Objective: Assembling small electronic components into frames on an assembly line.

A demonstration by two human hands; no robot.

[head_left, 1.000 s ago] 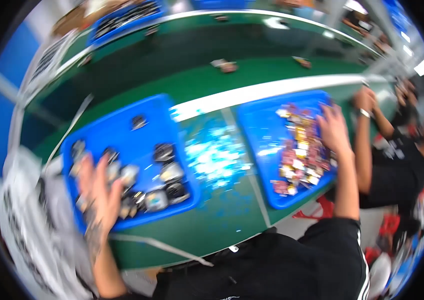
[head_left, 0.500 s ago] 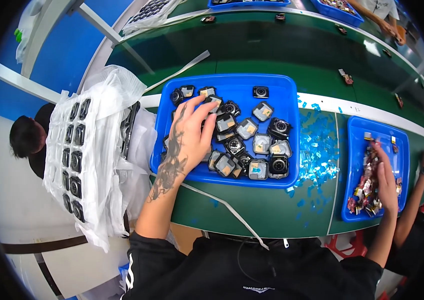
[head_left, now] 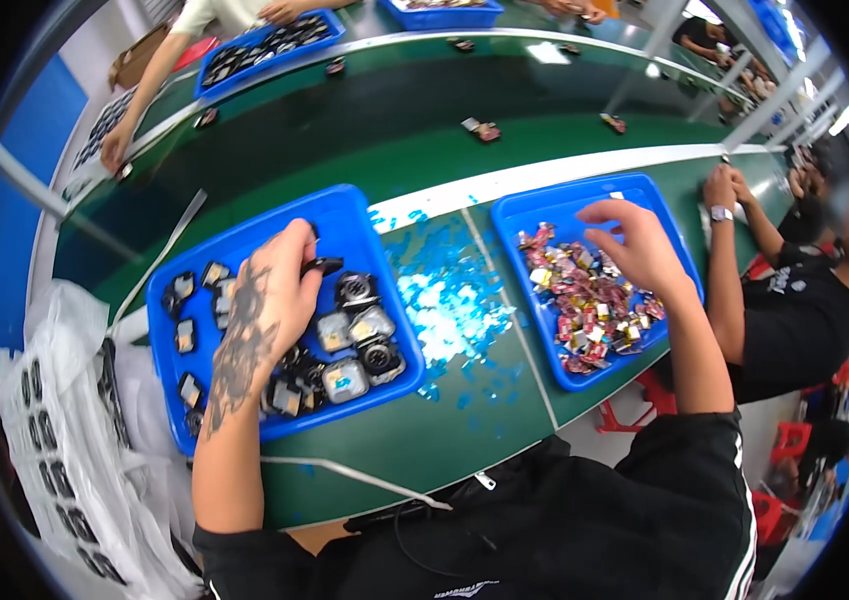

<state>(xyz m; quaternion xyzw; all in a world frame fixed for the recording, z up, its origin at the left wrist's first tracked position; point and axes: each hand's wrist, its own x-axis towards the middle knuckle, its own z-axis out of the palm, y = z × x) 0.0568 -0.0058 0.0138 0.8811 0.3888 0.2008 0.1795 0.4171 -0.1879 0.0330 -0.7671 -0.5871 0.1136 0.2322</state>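
Observation:
My left hand [head_left: 280, 275] is over the left blue tray [head_left: 345, 222], its fingers closed on a black watch case [head_left: 324, 265]. Below and around it lie several more watch cases [head_left: 347, 380], some showing a round black back, others a pale open inside. My right hand [head_left: 642, 252] hovers above the right blue tray [head_left: 535, 212], fingers curved and apart, with nothing visible in them. Beneath it spreads a pile of small reddish circuit parts [head_left: 585, 300] with shiny bits.
Blue film scraps [head_left: 455, 315] litter the green table between the trays. A dark conveyor belt [head_left: 395, 105] carries scattered circuit parts. White wrapped sheets of watch cases [head_left: 60, 430] stand at the left. A co-worker's arm [head_left: 728, 270] is close on the right; others sit beyond the belt.
The view has swung to the right. My left hand has closed on a watch case and lifted it. My right hand has risen off the circuit parts.

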